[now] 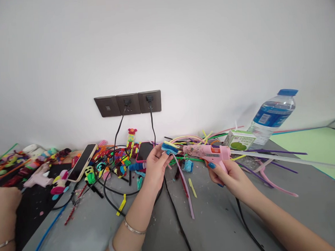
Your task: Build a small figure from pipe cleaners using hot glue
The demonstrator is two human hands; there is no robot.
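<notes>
I see the right hand (227, 175) wrapped around a pink glue gun (204, 152), its nozzle close to the blue fuzzy piece (170, 147) pinched in the left hand (158, 166). Beyond the right hand, a water bottle (272, 115) rests on the tabletop (215, 221).

On the table (213, 228), we locate the carton (238, 140) behind and right of the glue gun (199, 151), the bottle (274, 115) right of the carton, and the paper (302, 143) farther right. Left of our left hand (156, 164), we find the phone (83, 163) between figures (60, 184). Behind, the wall (179, 45) bears sockets (128, 104).
</notes>
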